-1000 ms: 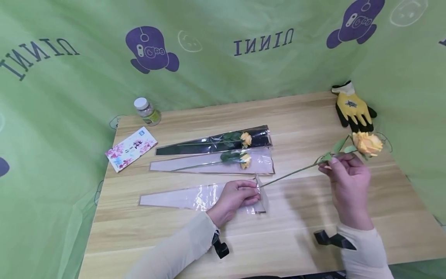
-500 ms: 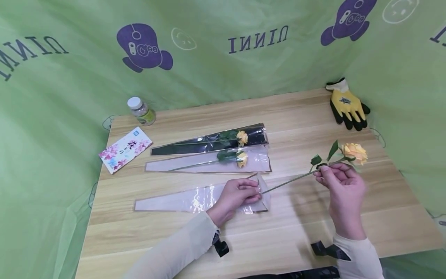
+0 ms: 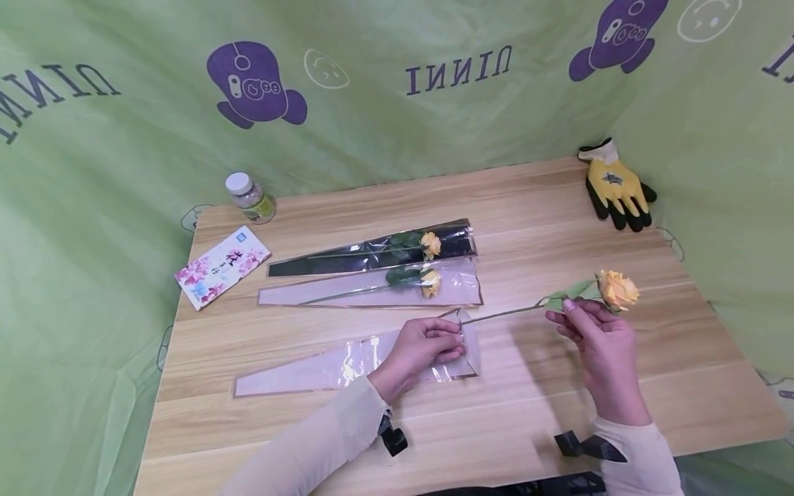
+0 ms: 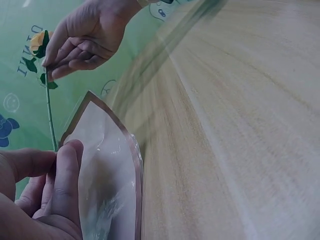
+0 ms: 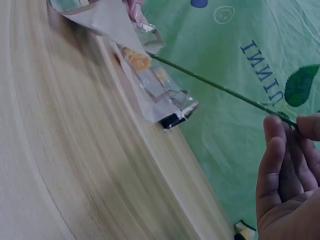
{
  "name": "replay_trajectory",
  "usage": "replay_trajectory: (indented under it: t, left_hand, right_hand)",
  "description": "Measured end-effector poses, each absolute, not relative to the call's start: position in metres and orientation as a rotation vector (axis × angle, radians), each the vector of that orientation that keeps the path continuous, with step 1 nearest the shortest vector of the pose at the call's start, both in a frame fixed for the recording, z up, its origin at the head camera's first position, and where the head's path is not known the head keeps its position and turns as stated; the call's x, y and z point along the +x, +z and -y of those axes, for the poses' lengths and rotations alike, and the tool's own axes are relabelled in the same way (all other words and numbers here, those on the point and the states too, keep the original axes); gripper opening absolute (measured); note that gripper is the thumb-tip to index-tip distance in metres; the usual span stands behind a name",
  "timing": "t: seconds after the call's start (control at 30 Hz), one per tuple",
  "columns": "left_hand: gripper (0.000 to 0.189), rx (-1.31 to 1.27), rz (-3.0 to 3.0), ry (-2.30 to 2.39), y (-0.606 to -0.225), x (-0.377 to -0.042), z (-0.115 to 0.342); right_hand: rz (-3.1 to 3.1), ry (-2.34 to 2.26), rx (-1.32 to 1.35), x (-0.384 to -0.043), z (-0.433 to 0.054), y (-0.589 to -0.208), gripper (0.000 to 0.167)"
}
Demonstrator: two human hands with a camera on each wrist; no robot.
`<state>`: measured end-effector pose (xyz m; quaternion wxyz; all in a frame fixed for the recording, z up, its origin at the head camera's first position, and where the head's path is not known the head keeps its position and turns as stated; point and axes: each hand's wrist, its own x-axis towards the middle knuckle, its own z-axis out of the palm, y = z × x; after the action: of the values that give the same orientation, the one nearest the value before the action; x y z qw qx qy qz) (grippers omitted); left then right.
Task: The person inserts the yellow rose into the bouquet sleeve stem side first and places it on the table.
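Note:
My right hand (image 3: 604,355) pinches the stem of an artificial yellow-orange rose (image 3: 618,290) just below the bloom, near its green leaves. The stem (image 5: 215,86) slants down to the mouth of a white and clear flower sleeve (image 3: 291,372); its lower end is hidden behind my left fingers. With thumb and fingers, my left hand (image 3: 428,348) pinches that sleeve by one edge of its mouth. In the left wrist view the sleeve's mouth (image 4: 107,165) gapes, its two layers apart. Whether the stem tip lies inside cannot be made out.
Behind lie a white sleeve (image 3: 347,292) and a black sleeve (image 3: 335,260), each with a rose inside. A capped bottle (image 3: 254,200) and a floral-printed packet (image 3: 223,267) are at the left, a yellow-black glove (image 3: 617,186) at the back right. Green cloth surrounds the wooden table (image 3: 527,420).
My right hand has moved left with the rose, and the bloom is lower. The narrow end of the sleeve has swung toward me. My left hand keeps its grip at the mouth.

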<state>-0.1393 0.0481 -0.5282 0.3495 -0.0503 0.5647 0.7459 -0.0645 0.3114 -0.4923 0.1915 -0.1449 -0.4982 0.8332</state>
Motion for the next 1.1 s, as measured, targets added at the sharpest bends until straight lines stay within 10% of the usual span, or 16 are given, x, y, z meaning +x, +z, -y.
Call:
replay_trajectory:
  t: [0.63,1.1]
  left_hand:
    - [0.017,-0.039,-1.458,1.933,-0.52,-0.14,-0.054]
    - [0.017,-0.042,-1.466,1.933,-0.522,-0.145,-0.052]
  right_hand:
    - [1.446,2.13,-0.772,-0.074,-0.278,-0.502,0.014]
    - [1.357,2.496,-0.384,-0.066,-0.293,-0.517,0.012]
